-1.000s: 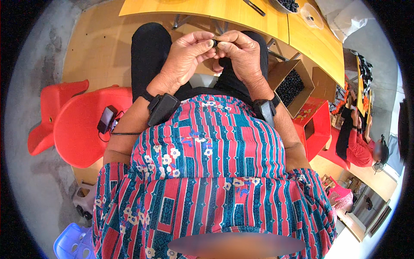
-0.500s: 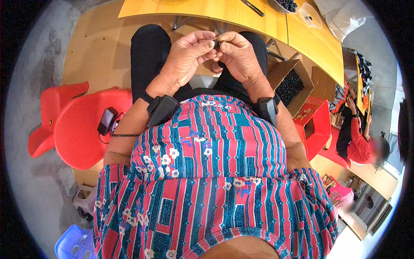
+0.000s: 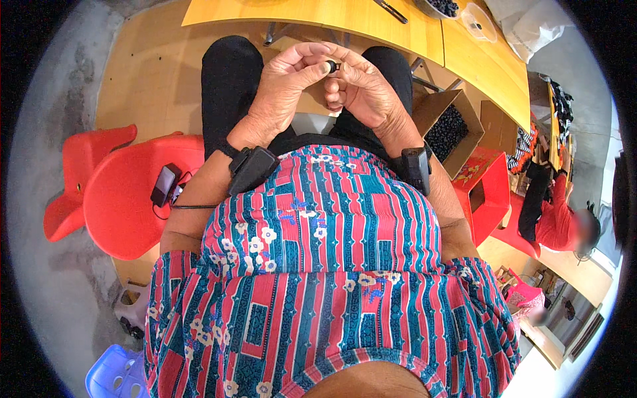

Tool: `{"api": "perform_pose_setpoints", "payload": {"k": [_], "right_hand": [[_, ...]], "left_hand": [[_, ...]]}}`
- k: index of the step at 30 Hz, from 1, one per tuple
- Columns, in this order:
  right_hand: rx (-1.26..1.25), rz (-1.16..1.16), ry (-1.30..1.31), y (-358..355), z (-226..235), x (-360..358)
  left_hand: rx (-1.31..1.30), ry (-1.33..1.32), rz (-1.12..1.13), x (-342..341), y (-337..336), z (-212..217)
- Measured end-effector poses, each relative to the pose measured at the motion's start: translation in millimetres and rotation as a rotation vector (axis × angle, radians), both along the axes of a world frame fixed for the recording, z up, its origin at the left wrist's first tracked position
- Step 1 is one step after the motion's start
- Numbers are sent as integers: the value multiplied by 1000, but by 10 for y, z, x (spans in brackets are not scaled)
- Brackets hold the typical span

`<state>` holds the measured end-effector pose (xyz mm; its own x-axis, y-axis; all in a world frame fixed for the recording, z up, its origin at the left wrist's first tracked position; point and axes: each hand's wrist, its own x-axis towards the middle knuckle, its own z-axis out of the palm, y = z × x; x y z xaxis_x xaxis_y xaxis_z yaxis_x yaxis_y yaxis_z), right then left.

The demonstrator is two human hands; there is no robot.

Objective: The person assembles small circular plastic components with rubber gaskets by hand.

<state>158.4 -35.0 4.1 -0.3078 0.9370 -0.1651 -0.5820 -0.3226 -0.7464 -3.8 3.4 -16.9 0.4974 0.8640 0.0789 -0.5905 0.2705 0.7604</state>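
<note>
Above my lap my two hands meet fingertip to fingertip around a small black part (image 3: 333, 66), too small to name more closely. My left hand (image 3: 290, 83) pinches it between thumb and fingers. The thumb and forefinger of my right hand (image 3: 366, 86) close on its other end, with the remaining fingers curled below. A short brownish bit shows at the right end of the part. Beside my right knee stands a cardboard box (image 3: 434, 105) holding many small black pieces (image 3: 448, 132).
Ahead runs a yellow table (image 3: 371, 26) with a black pen-like tool (image 3: 390, 10), a bowl of black pieces (image 3: 438, 6) and a clear plastic tub (image 3: 479, 23). Red chairs (image 3: 126, 199) stand at left, a red box-like stool (image 3: 484, 192) at right. Another person (image 3: 554, 219) sits far right.
My right fingers have shifted and opened slightly around the black part, so more of it shows. At far right the other person's arm has moved.
</note>
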Motion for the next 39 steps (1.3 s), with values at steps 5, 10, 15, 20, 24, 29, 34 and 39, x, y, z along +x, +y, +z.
{"api": "perform_pose_setpoints", "payload": {"k": [5,10,15,20,24,29,34,39], "right_hand": [[-17,0,94,-4,8,-41],[-69,-119,97,-21,66,-95],[-86,-117,126,2,67,-81],[-98,-99,132,21,56,-54],[-96,-97,155,41,17,-24],[-136,-117,135,32,6,-6],[-168,-131,127,30,20,-3],[-136,-125,125,41,-9,-9]], "left_hand": [[28,-20,49,13,-4,6],[51,7,37,17,9,-20],[92,67,98,54,-1,-14],[114,75,79,68,-3,8],[71,77,39,60,13,-9],[19,59,-22,46,30,-4],[32,105,-19,31,24,33],[125,135,36,71,34,51]]}}
